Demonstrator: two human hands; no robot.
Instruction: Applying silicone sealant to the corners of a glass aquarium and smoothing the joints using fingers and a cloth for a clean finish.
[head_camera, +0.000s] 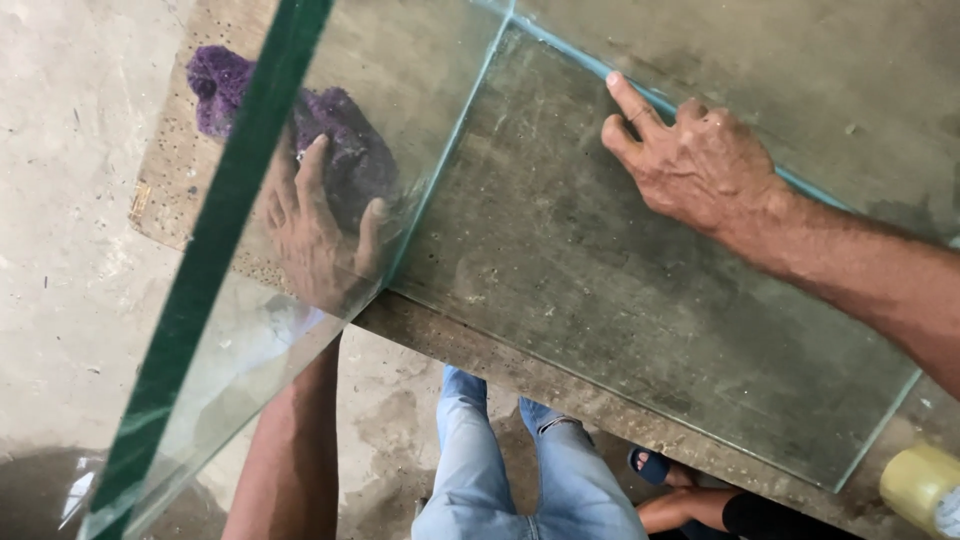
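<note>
Much of our view was cut off or veiled. Our left hand (318, 235) showed only through the upright clear glass side pane (400, 110), dimmed by smears and reflections, and its forearm dropped out of the picture at the bottom edge. Our right arm ran off the right edge of the frame. The crumpled purple cloth (335, 135) lay behind the same glass, its outline blurred, and the dark green glass edge (215, 240) crossed in front of part of it. A yellowish roll of tape (918, 485) was clipped at the lower right corner, and we could not make out more of it. Below the table a person's light blue jeans (500, 470) and a blue sandal (652, 465) showed only partly.

The clear glass tank, a box of flat panes joined along pale blue-green seams, stood on the worn brown board table (480, 345). Its bottom pane (620, 290) looked dusty and streaked.

Our left hand's fingers were spread and pressed flat on the outside of the side pane, gripping nothing, just in front of the cloth. Our right hand (695, 160) lay inside the tank, its fingers loosely bent, with the forefinger stretched out along the far seam (560, 45), holding nothing.
</note>
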